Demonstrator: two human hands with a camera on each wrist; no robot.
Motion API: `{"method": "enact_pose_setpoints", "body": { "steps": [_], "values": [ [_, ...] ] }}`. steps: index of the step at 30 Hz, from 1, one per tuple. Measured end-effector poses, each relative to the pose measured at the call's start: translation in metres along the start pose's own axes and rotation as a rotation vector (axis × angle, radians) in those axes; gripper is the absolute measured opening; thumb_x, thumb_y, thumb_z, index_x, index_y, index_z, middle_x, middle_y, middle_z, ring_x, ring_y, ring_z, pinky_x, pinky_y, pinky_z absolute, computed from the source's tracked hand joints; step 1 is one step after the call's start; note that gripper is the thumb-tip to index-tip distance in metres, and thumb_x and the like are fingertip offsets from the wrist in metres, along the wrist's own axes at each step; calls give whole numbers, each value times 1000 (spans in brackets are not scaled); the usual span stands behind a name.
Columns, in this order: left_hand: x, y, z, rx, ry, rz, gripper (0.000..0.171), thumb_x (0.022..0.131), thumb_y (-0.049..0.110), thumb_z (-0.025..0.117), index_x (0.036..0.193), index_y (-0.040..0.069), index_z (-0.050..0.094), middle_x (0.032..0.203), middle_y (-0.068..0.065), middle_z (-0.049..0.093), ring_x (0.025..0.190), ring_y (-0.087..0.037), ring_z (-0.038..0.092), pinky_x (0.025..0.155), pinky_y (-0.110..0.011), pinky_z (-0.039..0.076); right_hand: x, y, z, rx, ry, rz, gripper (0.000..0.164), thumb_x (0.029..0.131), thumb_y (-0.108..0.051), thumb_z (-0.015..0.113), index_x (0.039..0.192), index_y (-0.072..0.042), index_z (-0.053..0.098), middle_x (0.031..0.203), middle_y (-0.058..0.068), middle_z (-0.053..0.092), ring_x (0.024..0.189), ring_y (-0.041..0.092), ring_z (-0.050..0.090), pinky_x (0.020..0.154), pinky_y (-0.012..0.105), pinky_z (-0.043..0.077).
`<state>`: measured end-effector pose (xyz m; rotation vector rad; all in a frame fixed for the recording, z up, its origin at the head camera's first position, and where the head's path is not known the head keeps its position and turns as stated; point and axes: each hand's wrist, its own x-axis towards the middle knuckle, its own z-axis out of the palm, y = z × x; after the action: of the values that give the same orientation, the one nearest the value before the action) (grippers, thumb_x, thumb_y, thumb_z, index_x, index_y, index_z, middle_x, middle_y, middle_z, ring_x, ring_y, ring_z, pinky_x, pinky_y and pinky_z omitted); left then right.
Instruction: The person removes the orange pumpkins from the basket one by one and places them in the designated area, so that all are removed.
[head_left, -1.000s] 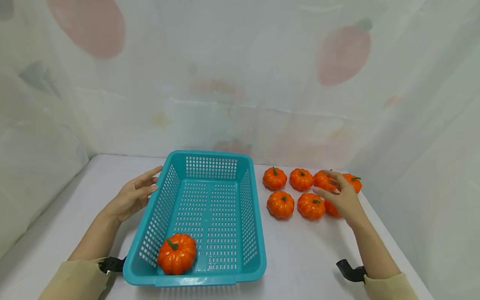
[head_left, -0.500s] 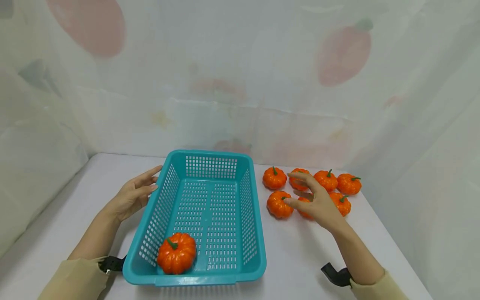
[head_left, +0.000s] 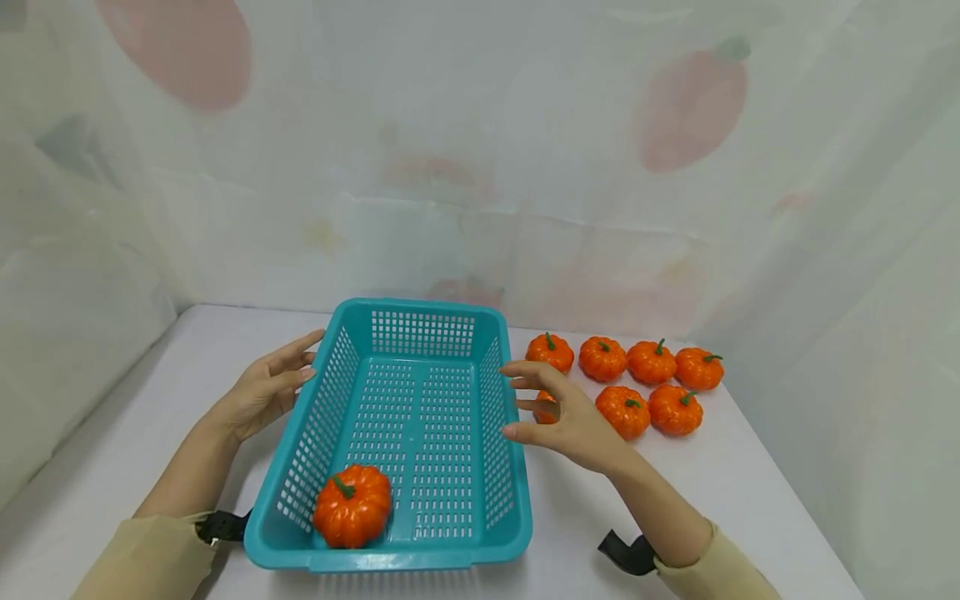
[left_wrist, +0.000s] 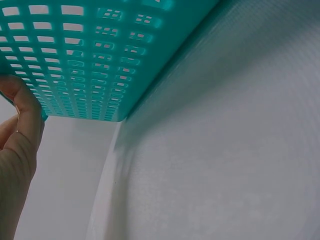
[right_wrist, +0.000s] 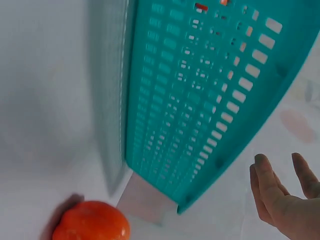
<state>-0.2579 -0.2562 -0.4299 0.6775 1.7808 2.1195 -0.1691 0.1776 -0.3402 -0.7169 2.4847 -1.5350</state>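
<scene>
My left hand touches the left rim of a turquoise perforated plastic basket with relaxed fingertips; its thumb side shows by the basket wall in the left wrist view. My right hand hovers at the right rim with nothing in it, fingers spread and gently bent. In the right wrist view, that hand stands apart from the basket wall. One small orange pumpkin with a green stem sits in the basket's near left corner. Another pumpkin is mostly hidden behind my right fingers.
Several more pumpkins stand in two rows to the right of the basket, including a back-left pumpkin and a front-right pumpkin. A white table bears everything. White printed sheeting closes off the back and sides.
My right hand has moved left from above the right-hand pumpkins to the basket's right rim, uncovering those pumpkins. The left hand, basket and pumpkins have stayed put.
</scene>
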Motion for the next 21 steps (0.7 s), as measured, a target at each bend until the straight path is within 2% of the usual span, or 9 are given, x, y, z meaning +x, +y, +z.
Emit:
{"method": "enact_pose_setpoints", "body": {
  "steps": [11,21],
  "values": [
    [-1,1,0,-14,-19,22,62,104,-1,35,159,6,8,121,-2,56,100,-10,67,82,-27,61,23,-5,41,2,-186,24,63,84,-38,77,140,-30,48,149,-7,43,132,21,49,108,45,49],
    [-1,0,-1,-4,-31,28,61,104,-2,32,159,6,8,122,-2,55,100,-10,67,83,-27,61,40,-9,74,-41,-303,69,63,82,-32,80,138,-27,51,147,-4,45,129,20,52,100,33,55]
  ]
}}
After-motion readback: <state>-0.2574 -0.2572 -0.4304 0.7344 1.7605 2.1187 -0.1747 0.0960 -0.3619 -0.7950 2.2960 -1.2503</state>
